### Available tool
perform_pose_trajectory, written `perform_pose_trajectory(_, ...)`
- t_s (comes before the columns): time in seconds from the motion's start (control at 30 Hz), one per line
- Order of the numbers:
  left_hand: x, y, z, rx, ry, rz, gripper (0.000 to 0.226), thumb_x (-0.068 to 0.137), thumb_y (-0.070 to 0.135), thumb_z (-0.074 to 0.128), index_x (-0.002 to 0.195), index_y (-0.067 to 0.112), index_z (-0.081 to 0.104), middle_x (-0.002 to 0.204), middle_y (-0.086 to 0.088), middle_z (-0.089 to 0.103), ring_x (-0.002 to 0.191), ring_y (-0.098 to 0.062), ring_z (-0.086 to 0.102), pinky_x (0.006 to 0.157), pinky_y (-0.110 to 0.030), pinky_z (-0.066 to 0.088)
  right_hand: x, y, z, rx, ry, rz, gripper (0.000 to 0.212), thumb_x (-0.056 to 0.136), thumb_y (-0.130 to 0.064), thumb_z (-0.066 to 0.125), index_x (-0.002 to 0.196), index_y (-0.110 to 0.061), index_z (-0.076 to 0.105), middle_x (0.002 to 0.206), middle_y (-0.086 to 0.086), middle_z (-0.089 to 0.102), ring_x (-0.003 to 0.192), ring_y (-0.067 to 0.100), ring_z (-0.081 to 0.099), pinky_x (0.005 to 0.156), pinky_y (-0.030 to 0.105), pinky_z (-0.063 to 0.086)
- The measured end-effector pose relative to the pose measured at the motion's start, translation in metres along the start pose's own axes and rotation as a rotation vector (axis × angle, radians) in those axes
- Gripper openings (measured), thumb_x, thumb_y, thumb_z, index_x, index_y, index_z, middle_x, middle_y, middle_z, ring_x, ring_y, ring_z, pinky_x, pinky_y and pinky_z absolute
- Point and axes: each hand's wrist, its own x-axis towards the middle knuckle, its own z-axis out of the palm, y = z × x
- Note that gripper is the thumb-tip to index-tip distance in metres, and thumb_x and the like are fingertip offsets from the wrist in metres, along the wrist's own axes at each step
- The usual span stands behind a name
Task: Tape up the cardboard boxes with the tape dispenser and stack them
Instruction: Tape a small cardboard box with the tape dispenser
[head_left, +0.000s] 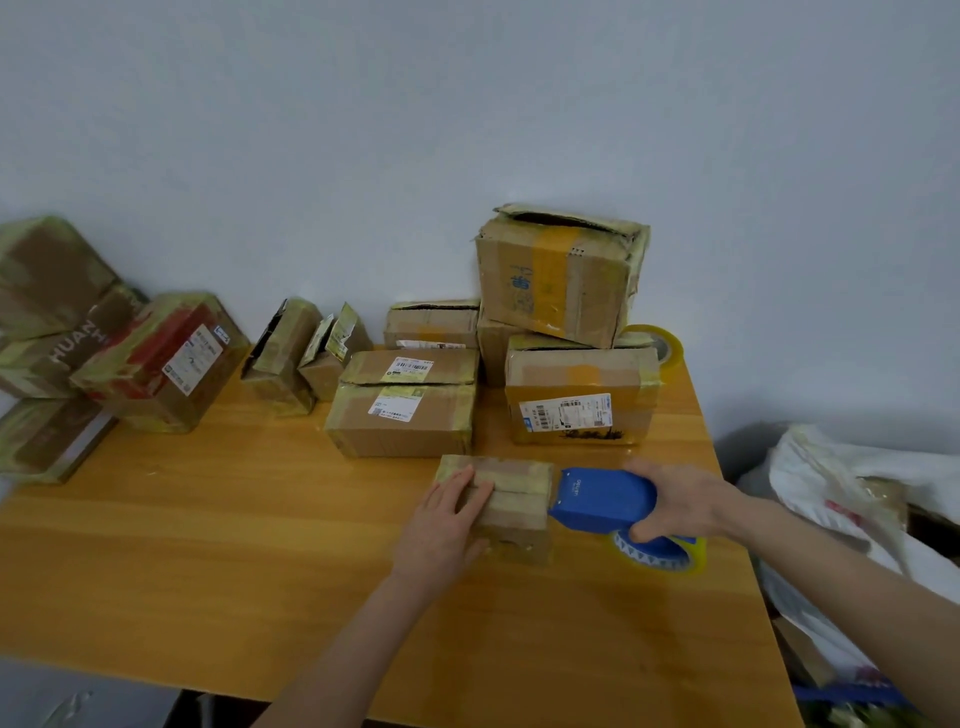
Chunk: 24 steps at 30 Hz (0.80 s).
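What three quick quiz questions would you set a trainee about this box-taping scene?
1. True or false: the left hand lies flat on the small box.
2. The right hand grips: A) scissors, B) a blue tape dispenser, C) a marker.
3. Fill in: the spare tape roll sits at the table's far ___ corner.
Key: 1 true; 2 B; 3 right.

White "HUAN" on brown box (57, 332) at left, shipping labels (566, 414) too blurred
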Motion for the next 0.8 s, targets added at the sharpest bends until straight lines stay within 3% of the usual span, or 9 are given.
perform_pose_trajectory(0.13,0.011,0.026,-0.001,-0.01,-0.013,-0.036,0.088,0.091,0.056,0.049,0.153,0.023,-0.003,0.161,0.003,-0.004,0.148,-0.015,-0.004,0.121,-0.036,-0.003,0.005,-0.006,0.003,-0.016,-0.02,-0.029,0.05,0.073,-0.034,0.074,0.114,-0.032,0.045,0.097,-0.006,0.055,0.089,0.016,0.055,0.072,0.028,0.047)
perform_pose_trajectory(0.27,0.016,0.038,0.009,0.016,-0.091,0.006,0.087,0.094,0.059,0.04,0.144,0.025,-0.022,0.153,0.003,-0.026,0.145,-0.019,-0.019,0.115,-0.038,-0.013,0.004,-0.001,0.013,0.027,-0.018,-0.045,0.055,0.071,-0.039,0.074,0.116,-0.036,0.043,0.103,-0.007,0.056,0.093,0.014,0.057,0.082,0.034,0.051)
perform_pose_trajectory(0.4,0.021,0.03,0.013,0.051,-0.118,0.011,0.084,0.095,0.055,0.039,0.144,0.024,-0.022,0.149,0.005,-0.029,0.146,-0.019,-0.018,0.118,-0.04,-0.008,-0.002,0.016,0.019,0.15,0.0,-0.052,0.057,0.07,-0.036,0.076,0.115,-0.04,0.042,0.106,-0.007,0.057,0.095,0.011,0.058,0.083,0.031,0.053)
perform_pose_trajectory(0.53,0.021,0.031,0.013,0.07,-0.129,0.009,0.083,0.096,0.051,0.039,0.14,0.025,-0.026,0.148,0.005,-0.031,0.142,-0.016,-0.023,0.114,-0.036,-0.014,-0.012,0.029,0.022,0.273,0.016,-0.06,0.06,0.073,-0.027,0.078,0.119,-0.041,0.043,0.109,-0.008,0.058,0.097,0.009,0.06,0.079,0.023,0.052)
perform_pose_trajectory(0.67,0.02,0.032,0.013,0.073,-0.135,0.023,0.083,0.096,0.049,0.04,0.14,0.024,-0.025,0.148,0.004,-0.031,0.141,-0.018,-0.025,0.115,-0.037,-0.013,-0.015,0.038,0.022,0.286,-0.007,-0.075,0.063,0.066,-0.035,0.078,0.12,-0.042,0.046,0.11,-0.007,0.059,0.098,0.012,0.061,0.083,0.029,0.055)
perform_pose_trajectory(0.8,0.021,0.029,0.014,0.067,-0.132,0.024,0.081,0.097,0.05,0.038,0.14,0.026,-0.026,0.149,0.006,-0.03,0.138,-0.015,-0.028,0.114,-0.035,-0.014,-0.022,0.053,0.014,0.239,-0.032,-0.039,0.056,0.071,-0.027,0.078,0.117,-0.037,0.048,0.107,-0.007,0.06,0.095,0.01,0.061,0.079,0.022,0.053)
